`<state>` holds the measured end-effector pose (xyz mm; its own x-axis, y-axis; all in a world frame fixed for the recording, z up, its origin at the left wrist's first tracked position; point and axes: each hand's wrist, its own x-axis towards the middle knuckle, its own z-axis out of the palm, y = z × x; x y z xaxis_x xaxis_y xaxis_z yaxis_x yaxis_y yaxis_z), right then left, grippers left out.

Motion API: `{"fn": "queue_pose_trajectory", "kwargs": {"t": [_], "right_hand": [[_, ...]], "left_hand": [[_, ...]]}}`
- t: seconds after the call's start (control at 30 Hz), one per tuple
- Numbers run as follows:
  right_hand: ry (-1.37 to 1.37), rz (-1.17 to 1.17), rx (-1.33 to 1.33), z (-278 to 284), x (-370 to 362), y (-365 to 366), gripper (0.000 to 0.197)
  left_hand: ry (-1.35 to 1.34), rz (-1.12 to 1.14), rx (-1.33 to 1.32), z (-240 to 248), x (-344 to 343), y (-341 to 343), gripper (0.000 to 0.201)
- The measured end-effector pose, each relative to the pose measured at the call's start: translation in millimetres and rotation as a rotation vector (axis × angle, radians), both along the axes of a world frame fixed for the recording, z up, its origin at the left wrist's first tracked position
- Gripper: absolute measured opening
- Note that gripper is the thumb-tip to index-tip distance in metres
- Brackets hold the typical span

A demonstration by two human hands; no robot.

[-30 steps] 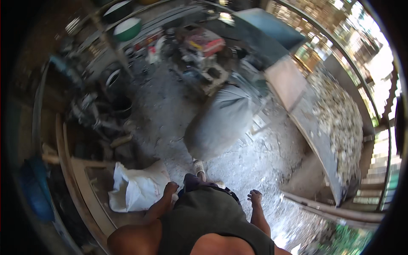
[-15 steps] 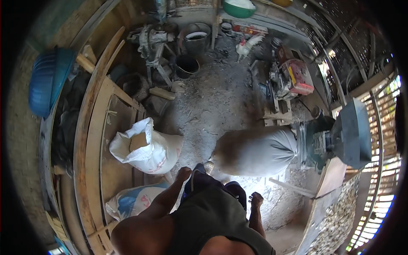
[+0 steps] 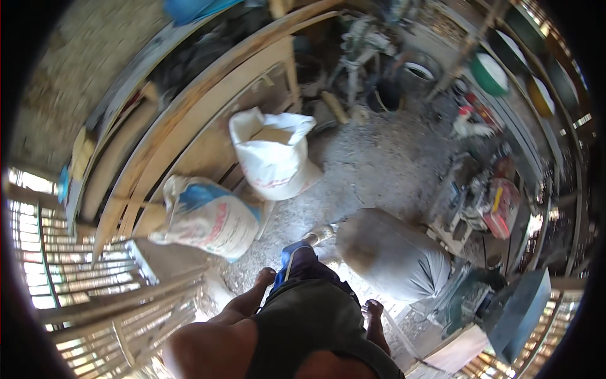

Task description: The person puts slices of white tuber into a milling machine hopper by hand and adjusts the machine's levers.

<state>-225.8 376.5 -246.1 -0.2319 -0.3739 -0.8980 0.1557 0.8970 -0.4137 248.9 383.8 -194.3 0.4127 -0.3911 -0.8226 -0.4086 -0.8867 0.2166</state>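
The gray sack [image 3: 385,249] lies on its side on the floor [image 3: 379,158]. It looks full, with a brown patch near its left end and folds pulled tight at the other end. The right hand [image 3: 373,309] hangs just beside it, near its lower edge. Its fingers are bent; I cannot tell if they are together or a bit apart. The left hand [image 3: 266,276] hangs by the person's leg, nearest to the blue and white sack [image 3: 214,218]. It is small and blurry, so I cannot tell how its fingers stand.

That sack leans by the boards [image 3: 170,126]. Just past it, the white sack [image 3: 278,164] stands up with its top wide open and tan stuff inside. A foot [image 3: 320,234] in a light shoe is close to the gray sack's left end.

By the gray sack's tight end is a green machine [image 3: 467,300] with a blue-gray hopper [image 3: 521,312]. Farther up are a red machine [image 3: 502,205], a white chicken [image 3: 470,126] and a green bowl [image 3: 489,74] with white in it. A black bucket [image 3: 385,96] is at the back. Light comes through the slat wall [image 3: 47,252] on the left.
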Motion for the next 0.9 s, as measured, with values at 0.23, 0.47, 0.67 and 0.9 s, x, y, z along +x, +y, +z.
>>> {"fn": "queue_pose_trajectory", "kwargs": {"t": [0.23,0.47,0.67,0.9], "right_hand": [[0.066,0.199,-0.141,20,-12,-77,0.031],[0.356,0.484,-0.548,-1,-7,-127,0.021],[0.813,1.107,-0.645,13,17,-116,0.025],[0.468,0.956,-0.350,-1,129,-236,0.029]], "left_hand": [[0.089,0.110,-0.064,4,-30,20,0.029],[0.045,0.079,-0.338,-25,-3,-36,0.035],[0.055,0.243,-0.488,-9,49,-150,0.048],[-0.121,0.652,-0.645,20,114,-309,0.081]]}}
